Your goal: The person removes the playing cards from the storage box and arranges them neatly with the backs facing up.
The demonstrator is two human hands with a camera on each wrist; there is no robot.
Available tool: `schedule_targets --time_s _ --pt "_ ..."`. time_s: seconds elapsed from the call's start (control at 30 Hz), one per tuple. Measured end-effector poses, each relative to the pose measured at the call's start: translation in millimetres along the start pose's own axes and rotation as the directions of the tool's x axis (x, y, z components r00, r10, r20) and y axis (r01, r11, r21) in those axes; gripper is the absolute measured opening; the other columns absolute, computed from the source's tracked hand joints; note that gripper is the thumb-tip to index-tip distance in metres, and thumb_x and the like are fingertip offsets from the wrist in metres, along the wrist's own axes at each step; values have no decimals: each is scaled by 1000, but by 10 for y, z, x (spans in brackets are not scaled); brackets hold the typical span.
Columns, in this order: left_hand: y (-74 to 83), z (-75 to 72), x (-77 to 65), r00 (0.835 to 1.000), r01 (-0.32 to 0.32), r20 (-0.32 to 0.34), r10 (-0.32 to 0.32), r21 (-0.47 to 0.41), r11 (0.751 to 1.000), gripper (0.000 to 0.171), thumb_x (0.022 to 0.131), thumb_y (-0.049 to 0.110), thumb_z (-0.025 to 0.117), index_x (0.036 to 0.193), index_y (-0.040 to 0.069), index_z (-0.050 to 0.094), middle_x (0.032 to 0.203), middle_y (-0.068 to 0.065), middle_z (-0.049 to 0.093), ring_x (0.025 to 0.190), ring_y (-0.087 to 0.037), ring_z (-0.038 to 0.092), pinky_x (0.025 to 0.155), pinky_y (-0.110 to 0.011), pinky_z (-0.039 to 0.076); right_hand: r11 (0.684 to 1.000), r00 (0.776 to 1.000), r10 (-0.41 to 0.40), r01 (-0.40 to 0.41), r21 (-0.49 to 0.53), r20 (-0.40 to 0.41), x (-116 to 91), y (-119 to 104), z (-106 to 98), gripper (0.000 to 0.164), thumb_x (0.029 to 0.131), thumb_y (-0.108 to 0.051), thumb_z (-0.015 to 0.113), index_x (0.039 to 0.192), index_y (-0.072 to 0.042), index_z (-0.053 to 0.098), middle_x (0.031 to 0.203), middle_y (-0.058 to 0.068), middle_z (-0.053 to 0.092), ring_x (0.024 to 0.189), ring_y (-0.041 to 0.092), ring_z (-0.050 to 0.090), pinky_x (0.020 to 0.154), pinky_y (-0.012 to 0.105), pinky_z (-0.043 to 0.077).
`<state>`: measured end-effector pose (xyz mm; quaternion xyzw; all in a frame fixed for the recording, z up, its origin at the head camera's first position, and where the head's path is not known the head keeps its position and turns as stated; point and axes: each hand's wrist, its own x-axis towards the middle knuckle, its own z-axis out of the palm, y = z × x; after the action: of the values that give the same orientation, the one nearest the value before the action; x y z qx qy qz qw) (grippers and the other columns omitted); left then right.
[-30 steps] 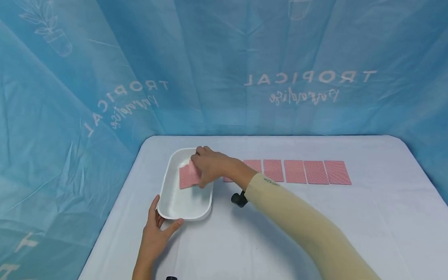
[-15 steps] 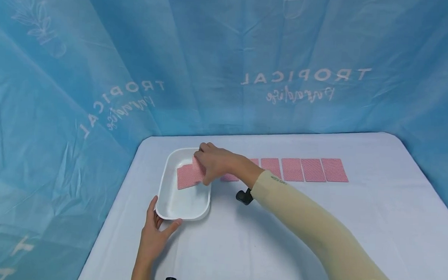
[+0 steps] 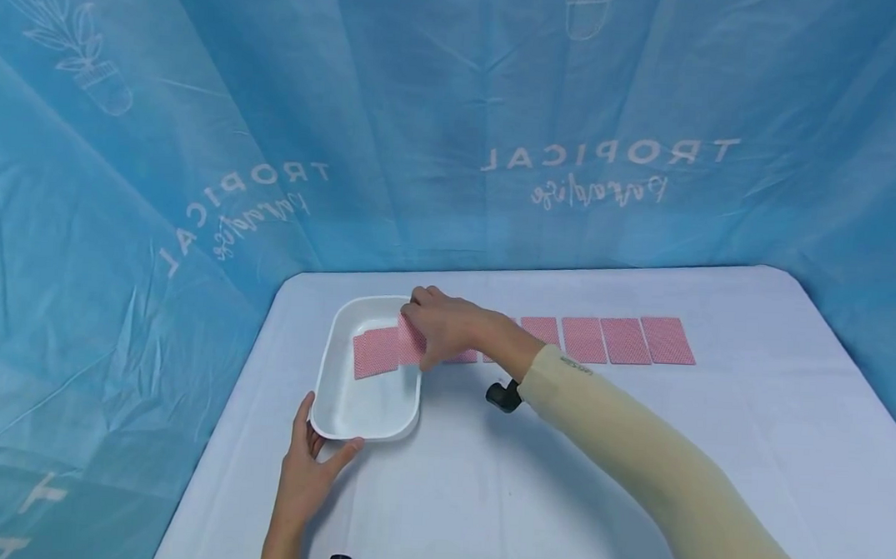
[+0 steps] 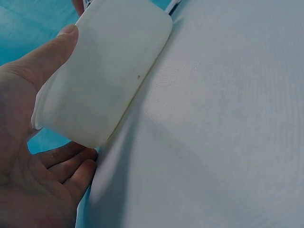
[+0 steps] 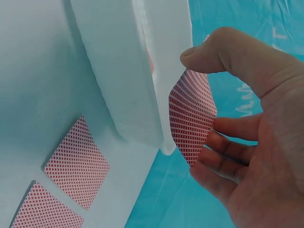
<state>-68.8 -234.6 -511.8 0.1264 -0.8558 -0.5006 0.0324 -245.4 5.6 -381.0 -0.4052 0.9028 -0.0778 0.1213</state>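
My right hand (image 3: 449, 325) is over the right rim of a white plastic tray (image 3: 363, 413). Between its thumb and fingertips it pinches a red-patterned playing card (image 5: 194, 114), which bends slightly in the right wrist view. Other red-backed playing cards (image 3: 375, 353) lie in the tray, partly covered from sight by the held one. At the tray's near left corner, my left hand (image 3: 306, 473) grips the wall, thumb on the near side and fingers round the left side. The left wrist view shows this thumb (image 4: 59, 50) against the tray's outside.
Right of the tray, a row of several face-down cards (image 3: 666, 341) lies on the white-covered table (image 3: 558, 518); my right forearm hides part of the row. A blue printed curtain (image 3: 437, 187) hangs behind and to the left. Small black parts (image 3: 503, 396) show beneath the right forearm.
My right hand has moved a little to the right with the pinched card, from over the tray's inside to its right rim. The left hand stays at the tray's corner.
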Motion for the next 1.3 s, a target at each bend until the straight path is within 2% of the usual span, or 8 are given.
schedule_targets --time_s 0.27,0.57,0.7,0.9,1.3 --pt "21 20 21 1000 -3 11 3 1 1000 113 71 50 81 155 30 7 155 -6 26 139 -26 29 109 -38 34 999 999 49 -49 10 14 -91 107 21 79 68 -42 81 134 -11 50 118 -1 44 108 15 38 83 26 50" --pt "-1 -97 -51 996 81 -24 -81 17 997 118 70 50 82 155 32 2 155 -9 25 139 -28 29 108 -38 34 998 998 22 -26 60 58 -56 42 114 75 68 -42 78 131 -10 52 116 -2 44 103 14 40 76 25 49" --pt "18 -66 -48 997 79 -2 -79 19 997 118 71 50 82 155 31 2 155 -9 25 139 -29 30 107 -36 35 997 995 58 -63 55 87 -113 74 154 76 68 -41 79 132 -10 51 117 -2 44 104 14 39 77 26 50" --pt "61 -8 -22 998 69 17 -68 -6 998 117 71 50 82 155 32 2 155 -9 25 140 -27 29 109 -36 33 995 994 73 -78 62 80 -237 156 252 75 68 -40 79 132 -11 52 116 -2 44 103 14 39 76 27 50" --pt "36 27 -7 997 78 -3 -78 -14 997 119 68 51 83 155 32 4 155 -8 25 140 -28 28 110 -40 34 992 993 77 -85 90 87 -347 166 561 73 64 -39 84 126 -12 55 105 -3 44 98 14 40 67 25 49"
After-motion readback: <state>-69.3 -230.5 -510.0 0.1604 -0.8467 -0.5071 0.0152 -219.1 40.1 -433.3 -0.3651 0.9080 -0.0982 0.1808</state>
